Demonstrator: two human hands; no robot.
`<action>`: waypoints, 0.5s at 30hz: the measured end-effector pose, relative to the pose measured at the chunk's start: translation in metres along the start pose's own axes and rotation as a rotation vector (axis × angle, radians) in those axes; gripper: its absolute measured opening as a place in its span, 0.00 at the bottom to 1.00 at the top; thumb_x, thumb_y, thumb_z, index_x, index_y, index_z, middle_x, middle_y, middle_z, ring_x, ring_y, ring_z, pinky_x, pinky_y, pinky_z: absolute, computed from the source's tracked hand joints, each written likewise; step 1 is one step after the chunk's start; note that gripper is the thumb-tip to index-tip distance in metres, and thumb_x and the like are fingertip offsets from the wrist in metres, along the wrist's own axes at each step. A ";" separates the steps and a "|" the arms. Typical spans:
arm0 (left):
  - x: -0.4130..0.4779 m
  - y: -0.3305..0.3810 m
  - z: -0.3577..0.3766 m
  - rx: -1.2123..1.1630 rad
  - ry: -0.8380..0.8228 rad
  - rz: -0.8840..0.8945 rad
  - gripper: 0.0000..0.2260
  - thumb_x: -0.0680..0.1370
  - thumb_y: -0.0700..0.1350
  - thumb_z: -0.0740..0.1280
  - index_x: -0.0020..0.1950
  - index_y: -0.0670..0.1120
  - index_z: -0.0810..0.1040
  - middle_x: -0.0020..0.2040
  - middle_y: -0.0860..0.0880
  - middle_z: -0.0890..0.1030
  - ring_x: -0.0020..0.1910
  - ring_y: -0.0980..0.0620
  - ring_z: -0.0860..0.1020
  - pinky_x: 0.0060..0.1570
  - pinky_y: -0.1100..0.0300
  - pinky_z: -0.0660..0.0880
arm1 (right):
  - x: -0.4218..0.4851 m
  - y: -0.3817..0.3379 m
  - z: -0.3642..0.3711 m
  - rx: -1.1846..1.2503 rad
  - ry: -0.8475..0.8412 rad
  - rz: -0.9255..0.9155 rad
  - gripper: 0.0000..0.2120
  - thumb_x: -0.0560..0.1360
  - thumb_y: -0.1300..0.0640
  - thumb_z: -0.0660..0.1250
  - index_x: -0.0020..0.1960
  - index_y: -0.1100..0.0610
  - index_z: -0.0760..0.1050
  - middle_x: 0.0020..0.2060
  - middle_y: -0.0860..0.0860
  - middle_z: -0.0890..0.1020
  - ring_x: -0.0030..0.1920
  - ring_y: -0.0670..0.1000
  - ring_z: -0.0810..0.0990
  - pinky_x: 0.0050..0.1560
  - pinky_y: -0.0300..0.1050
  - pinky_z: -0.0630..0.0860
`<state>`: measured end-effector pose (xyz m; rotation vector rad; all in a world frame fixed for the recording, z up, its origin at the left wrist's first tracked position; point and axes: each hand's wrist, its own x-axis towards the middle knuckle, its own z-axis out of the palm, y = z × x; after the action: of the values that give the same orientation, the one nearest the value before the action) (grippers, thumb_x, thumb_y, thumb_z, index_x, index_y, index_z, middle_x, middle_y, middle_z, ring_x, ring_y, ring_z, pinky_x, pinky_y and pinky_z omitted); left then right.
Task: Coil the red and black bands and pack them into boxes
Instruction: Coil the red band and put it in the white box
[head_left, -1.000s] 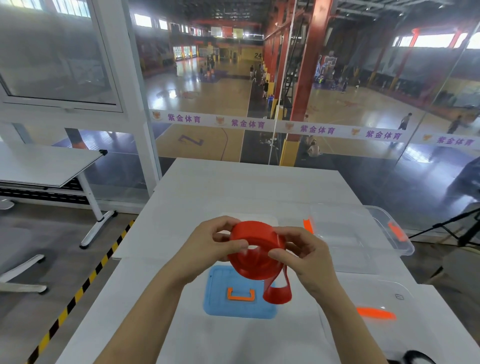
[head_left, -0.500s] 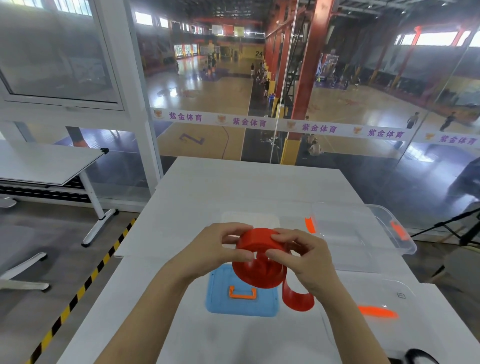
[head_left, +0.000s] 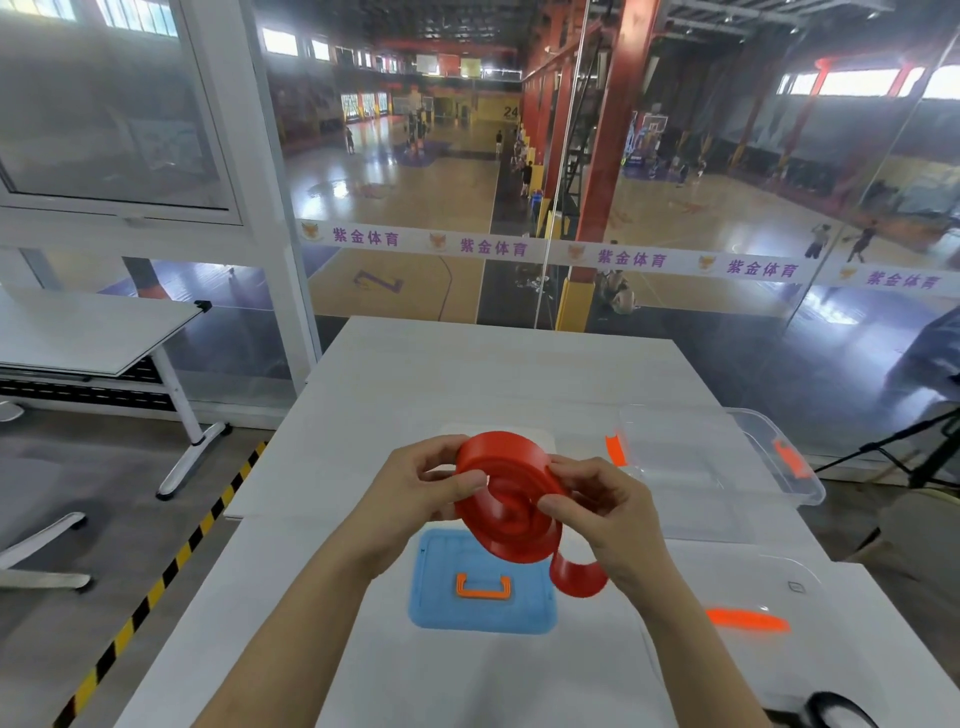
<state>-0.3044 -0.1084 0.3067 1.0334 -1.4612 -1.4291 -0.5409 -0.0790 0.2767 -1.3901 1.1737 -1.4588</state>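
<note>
I hold a red band, wound into a thick flat coil, in the air above the white table. My left hand pinches the coil's left side. My right hand grips its right edge, and a short loose tail of band curls out below that hand. A black band peeks in at the bottom right corner. A clear plastic box with orange latches stands open to the right of my hands.
A blue box lid with an orange handle lies on the table under the coil. A clear lid with an orange latch lies at the right front. A glass wall runs behind the table; another table stands at left.
The loose tail of the red band has grown shorter as more of it wound onto the coil. The coil has tilted flatter toward me. Both hands stayed on it.
</note>
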 end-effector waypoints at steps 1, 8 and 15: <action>0.000 -0.001 -0.001 -0.043 0.005 -0.004 0.12 0.79 0.43 0.73 0.62 0.51 0.84 0.59 0.47 0.87 0.58 0.46 0.86 0.58 0.43 0.83 | -0.001 0.002 0.001 -0.001 0.003 0.001 0.18 0.69 0.73 0.79 0.51 0.54 0.85 0.49 0.46 0.90 0.49 0.46 0.89 0.50 0.37 0.83; -0.001 -0.010 -0.003 -0.148 -0.061 -0.074 0.13 0.79 0.44 0.73 0.64 0.47 0.82 0.61 0.43 0.84 0.60 0.43 0.85 0.57 0.43 0.83 | -0.002 0.003 0.004 0.084 0.121 -0.023 0.15 0.70 0.72 0.78 0.51 0.57 0.86 0.48 0.53 0.89 0.51 0.50 0.88 0.50 0.40 0.83; -0.003 -0.004 -0.016 0.151 -0.154 -0.056 0.22 0.74 0.47 0.79 0.67 0.55 0.81 0.61 0.53 0.85 0.58 0.50 0.85 0.58 0.52 0.83 | -0.005 -0.008 0.009 -0.023 0.028 -0.027 0.16 0.70 0.71 0.79 0.46 0.50 0.88 0.49 0.49 0.90 0.52 0.49 0.88 0.49 0.38 0.82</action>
<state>-0.2883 -0.1106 0.3030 1.0836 -1.6840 -1.4837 -0.5306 -0.0727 0.2825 -1.4105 1.1961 -1.4923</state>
